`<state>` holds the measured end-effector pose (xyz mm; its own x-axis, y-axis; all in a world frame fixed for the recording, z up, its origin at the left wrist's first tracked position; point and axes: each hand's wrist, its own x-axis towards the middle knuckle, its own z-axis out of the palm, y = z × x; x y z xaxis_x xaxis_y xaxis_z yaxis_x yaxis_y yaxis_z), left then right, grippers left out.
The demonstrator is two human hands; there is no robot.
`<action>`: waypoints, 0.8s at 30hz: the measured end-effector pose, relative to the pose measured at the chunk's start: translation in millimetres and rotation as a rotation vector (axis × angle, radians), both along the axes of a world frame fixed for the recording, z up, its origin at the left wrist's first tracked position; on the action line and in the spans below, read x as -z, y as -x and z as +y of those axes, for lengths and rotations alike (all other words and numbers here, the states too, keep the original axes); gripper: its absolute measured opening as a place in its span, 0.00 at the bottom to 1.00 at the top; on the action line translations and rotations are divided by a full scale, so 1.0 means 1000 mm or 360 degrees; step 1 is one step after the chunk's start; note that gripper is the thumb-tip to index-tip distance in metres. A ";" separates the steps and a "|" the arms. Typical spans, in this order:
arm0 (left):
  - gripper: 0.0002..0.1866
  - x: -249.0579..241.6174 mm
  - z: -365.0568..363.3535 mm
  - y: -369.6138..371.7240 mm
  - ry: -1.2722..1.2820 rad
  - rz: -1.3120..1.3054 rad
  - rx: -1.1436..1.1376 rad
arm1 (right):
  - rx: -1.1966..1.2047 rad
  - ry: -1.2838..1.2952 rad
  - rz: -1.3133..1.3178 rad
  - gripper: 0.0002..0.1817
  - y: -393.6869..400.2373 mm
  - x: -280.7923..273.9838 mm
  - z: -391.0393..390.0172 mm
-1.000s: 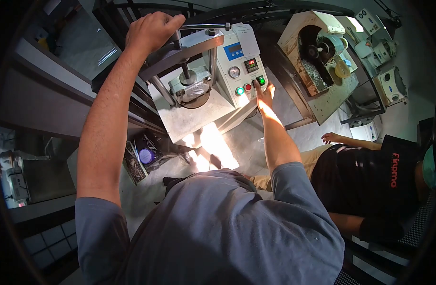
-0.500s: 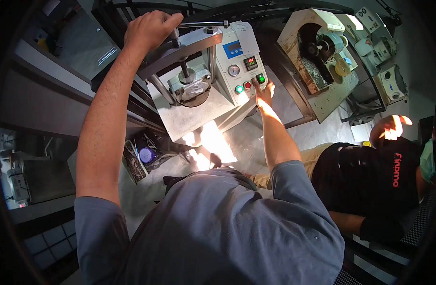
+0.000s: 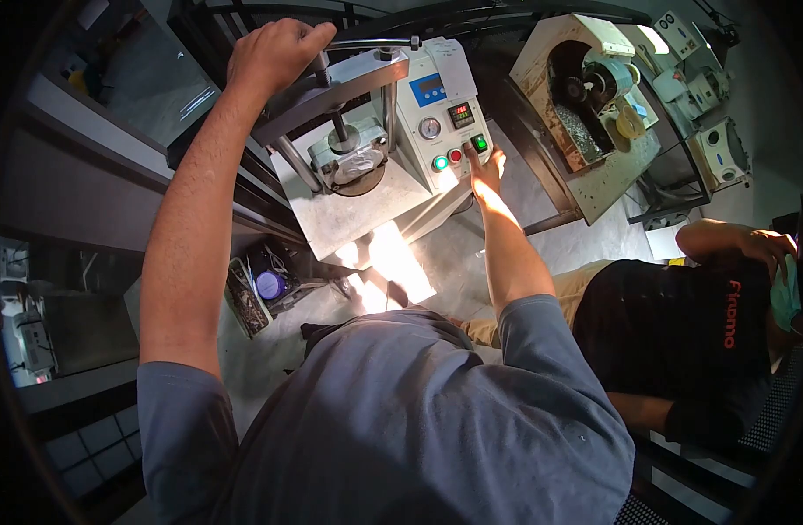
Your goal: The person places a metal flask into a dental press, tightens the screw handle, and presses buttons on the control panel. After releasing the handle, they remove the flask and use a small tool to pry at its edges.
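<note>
The left hand (image 3: 274, 57) is wrapped around the near end of the metal handle bar (image 3: 375, 43) on top of a benchtop screw press (image 3: 318, 219), its fingers curled over and the thumb lying along the top. Below the handle, the press's thick crossbeam (image 3: 336, 92) spans upright posts, and a metal mould (image 3: 353, 157) sits on the base plate directly under the screw. The right hand (image 3: 486, 171) is at the lower right of the control panel (image 3: 445, 140), one digit reaching the panel between the red button (image 3: 455, 156) and the lit green rocker switch (image 3: 479, 143); whether its fingers pinch anything I cannot tell. Further left glows a round green button (image 3: 441, 164), beneath a pressure gauge (image 3: 430, 129). At right, a co-worker in a black shirt (image 3: 673, 332) holds a hand up at a green face mask (image 3: 785, 293).
</note>
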<state>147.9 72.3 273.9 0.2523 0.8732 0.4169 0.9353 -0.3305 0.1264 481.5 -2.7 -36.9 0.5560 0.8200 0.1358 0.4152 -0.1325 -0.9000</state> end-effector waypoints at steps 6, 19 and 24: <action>0.32 0.003 0.000 0.000 -0.0065 -0.0027 -0.0012 | -0.0040 -0.0024 0.0032 0.42 0.002 -0.008 -0.003; 0.33 0.002 0.001 0.000 -0.0062 -0.0021 -0.0007 | 0.0019 -0.0093 -0.0032 0.38 -0.003 0.010 0.004; 0.33 0.000 0.000 0.000 -0.0003 -0.0022 -0.0019 | 0.0012 -0.0076 -0.0057 0.39 -0.005 0.011 0.005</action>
